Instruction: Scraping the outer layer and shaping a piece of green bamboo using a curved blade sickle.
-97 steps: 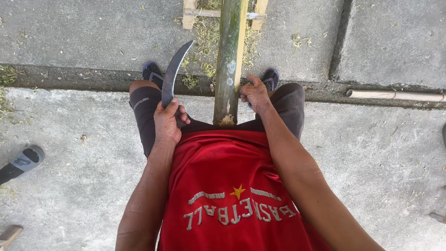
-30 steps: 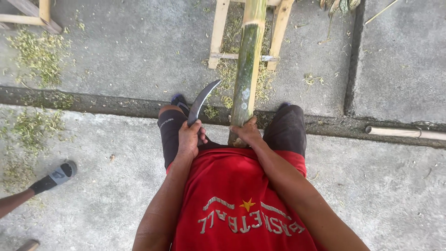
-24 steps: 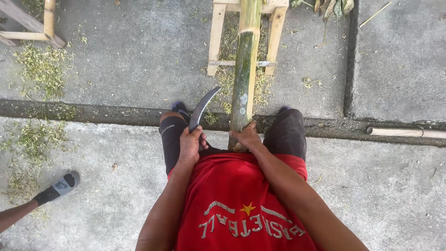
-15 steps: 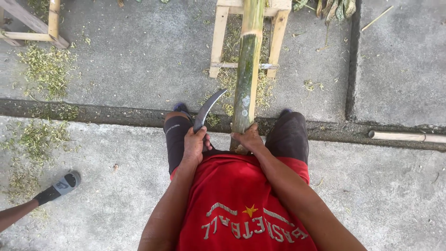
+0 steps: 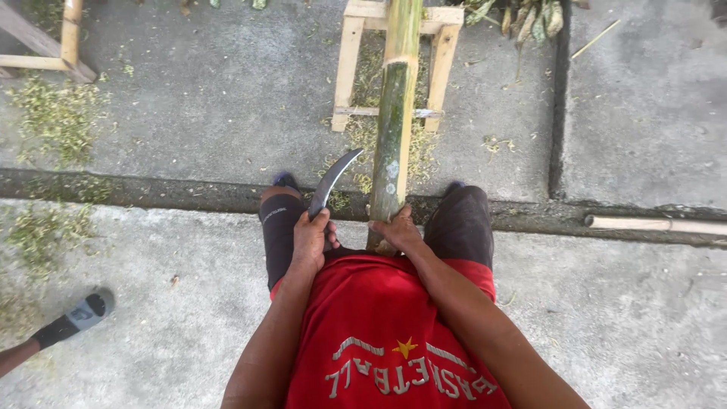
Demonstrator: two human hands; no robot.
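Lighting: soft, even daylight, bright overall; source direction cannot be told. Shadows: faint and diffuse, darkest along the narrow gutter groove in the grey concrete floor (image 5: 151, 189). Glare: a dull sheen on the curved dark steel blade (image 5: 333, 182). Sharpness: good at centre. Edges: mild wide-angle stretch; slight softness toward corners.

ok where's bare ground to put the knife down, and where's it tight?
Bare concrete lies right of the bamboo pole, between the right hand and the thin pole in the gutter. More lies left of the left hand, toward the sandal. Crowded: around the wooden stand, littered with shavings, and between the knees, where knife and pole meet.
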